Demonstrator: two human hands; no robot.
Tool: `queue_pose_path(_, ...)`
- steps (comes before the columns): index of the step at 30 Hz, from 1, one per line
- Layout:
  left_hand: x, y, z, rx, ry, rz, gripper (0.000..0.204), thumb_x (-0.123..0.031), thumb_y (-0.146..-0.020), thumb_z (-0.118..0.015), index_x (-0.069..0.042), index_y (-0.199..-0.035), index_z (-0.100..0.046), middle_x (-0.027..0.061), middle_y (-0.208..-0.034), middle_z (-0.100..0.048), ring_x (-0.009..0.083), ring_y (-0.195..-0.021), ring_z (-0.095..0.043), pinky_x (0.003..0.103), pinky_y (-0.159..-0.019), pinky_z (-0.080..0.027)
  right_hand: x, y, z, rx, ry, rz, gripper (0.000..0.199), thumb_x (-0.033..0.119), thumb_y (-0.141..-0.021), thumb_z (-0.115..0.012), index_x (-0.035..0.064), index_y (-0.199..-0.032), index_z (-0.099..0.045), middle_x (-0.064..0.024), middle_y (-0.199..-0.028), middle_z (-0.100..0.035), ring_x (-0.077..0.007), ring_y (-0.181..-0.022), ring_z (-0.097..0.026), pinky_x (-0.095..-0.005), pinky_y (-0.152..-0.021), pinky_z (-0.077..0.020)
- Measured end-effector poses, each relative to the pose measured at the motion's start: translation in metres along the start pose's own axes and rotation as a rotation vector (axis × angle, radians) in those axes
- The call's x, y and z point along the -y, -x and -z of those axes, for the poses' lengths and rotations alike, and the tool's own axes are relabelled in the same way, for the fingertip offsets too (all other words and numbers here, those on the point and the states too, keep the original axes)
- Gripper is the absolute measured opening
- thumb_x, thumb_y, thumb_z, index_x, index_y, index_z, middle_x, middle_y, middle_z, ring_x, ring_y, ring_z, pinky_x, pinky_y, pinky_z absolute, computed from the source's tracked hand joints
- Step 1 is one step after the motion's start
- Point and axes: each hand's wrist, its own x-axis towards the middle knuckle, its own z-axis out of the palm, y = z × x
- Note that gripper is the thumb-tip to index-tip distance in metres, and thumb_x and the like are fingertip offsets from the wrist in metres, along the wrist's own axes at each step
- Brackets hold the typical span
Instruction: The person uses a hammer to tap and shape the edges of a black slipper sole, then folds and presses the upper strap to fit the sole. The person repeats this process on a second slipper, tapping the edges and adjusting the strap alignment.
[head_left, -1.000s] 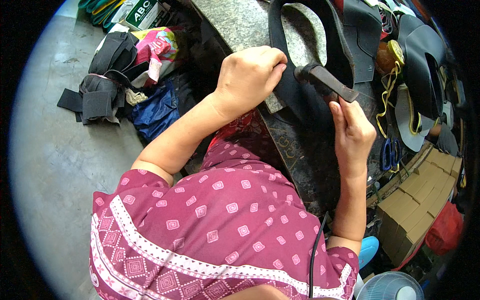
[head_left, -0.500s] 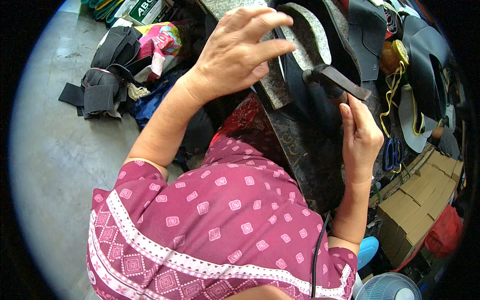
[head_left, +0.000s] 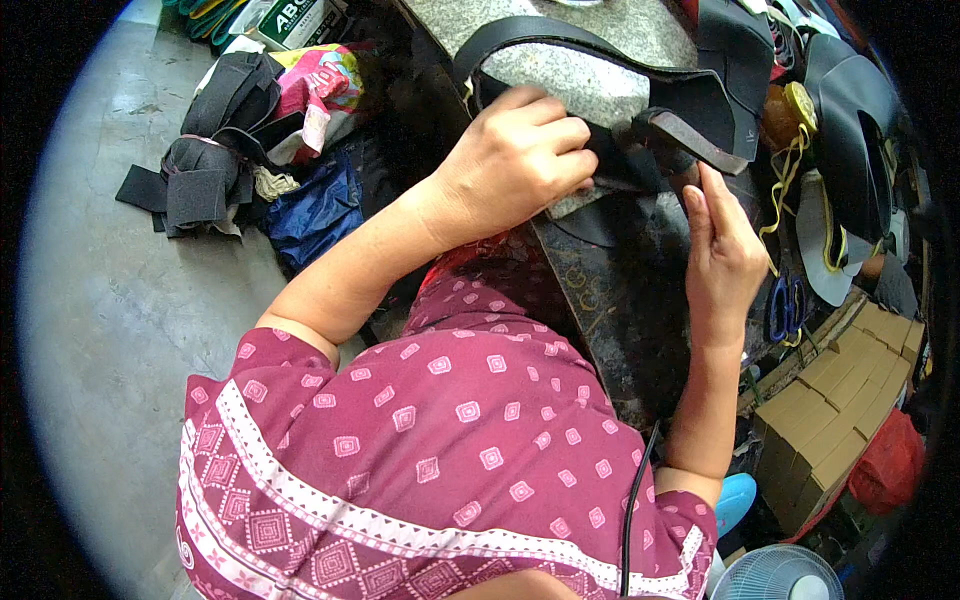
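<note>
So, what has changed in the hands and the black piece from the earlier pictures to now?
The left hand, which was lifted with fingers spread half a second ago, has come back down and closed on the curved black rubber piece over the grey stone slab. The right hand stays at the dark strap end, fingers raised against it. The bundle of black straps on the floor has not moved.

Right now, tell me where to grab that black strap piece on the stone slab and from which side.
Take the black strap piece on its free arc over the grey stone slab, coming from the far side. The near end is already pinched under the left hand, and the right hand touches the folded tab. The arc is thin and flat, so a pinch across its width probably suits it.
</note>
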Motion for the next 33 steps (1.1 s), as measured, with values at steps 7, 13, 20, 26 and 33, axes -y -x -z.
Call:
queue_pose_path(7, 0.007, -0.003, 0.002, 0.049, 0.096, 0.093, 0.024, -0.019, -0.08, -0.076, -0.007, -0.1, -0.069, 0.0087, -0.093, -0.064, 0.0289, -0.087, -0.066, 0.038, -0.077, -0.055, -0.015, 0.014, 0.003, 0.038, 0.007, -0.223, 0.029, 0.027, -0.099, -0.065, 0.0127, -0.123, -0.071, -0.0118, -0.106, -0.075, -0.0272, -0.089, -0.074, -0.0345, -0.075, -0.0564)
queue_pose_path(13, 0.006, -0.011, -0.002, 0.063, 0.028, 0.144, 0.018, -0.022, -0.079, -0.076, -0.008, -0.085, -0.067, 0.0066, -0.089, -0.061, 0.0254, -0.09, -0.065, 0.037, -0.078, -0.056, -0.014, 0.016, -0.001, 0.019, -0.04, -0.246, 0.029, 0.026, -0.099, -0.065, 0.0118, -0.123, -0.071, -0.014, -0.107, -0.074, -0.0284, -0.09, -0.074, -0.0351, -0.076, -0.0565)
queue_pose_path(20, 0.01, -0.011, 0.002, 0.09, 0.12, 0.072, 0.024, -0.022, -0.084, -0.075, -0.009, -0.104, -0.072, 0.0067, -0.094, -0.064, 0.0272, -0.09, -0.066, 0.038, -0.077, -0.055, -0.014, 0.017, -0.001, 0.025, -0.055, -0.26, 0.028, 0.027, -0.099, -0.065, 0.0116, -0.122, -0.071, -0.0145, -0.105, -0.074, -0.0293, -0.089, -0.074, -0.036, -0.075, -0.0566)
queue_pose_path(26, 0.019, -0.014, -0.001, 0.081, 0.187, 0.066, 0.016, -0.02, -0.088, -0.072, -0.007, -0.098, -0.072, 0.0073, -0.089, -0.064, 0.0291, -0.083, -0.067, 0.039, -0.073, -0.054, -0.011, 0.017, 0.0, 0.037, -0.04, -0.269, 0.029, 0.027, -0.099, -0.065, 0.012, -0.123, -0.07, -0.0143, -0.103, -0.074, -0.0302, -0.087, -0.074, -0.0367, -0.074, -0.0564)
queue_pose_path(33, 0.012, -0.021, -0.013, 0.008, 0.101, 0.303, 0.017, -0.025, -0.088, -0.071, -0.008, -0.088, -0.068, 0.0076, -0.084, -0.064, 0.0284, -0.08, -0.069, 0.039, -0.071, -0.057, -0.007, 0.017, 0.003, 0.036, 0.011, -0.181, 0.026, 0.026, -0.098, -0.065, 0.0108, -0.119, -0.07, -0.0146, -0.102, -0.073, -0.0336, -0.085, -0.072, -0.0382, -0.072, -0.0559)
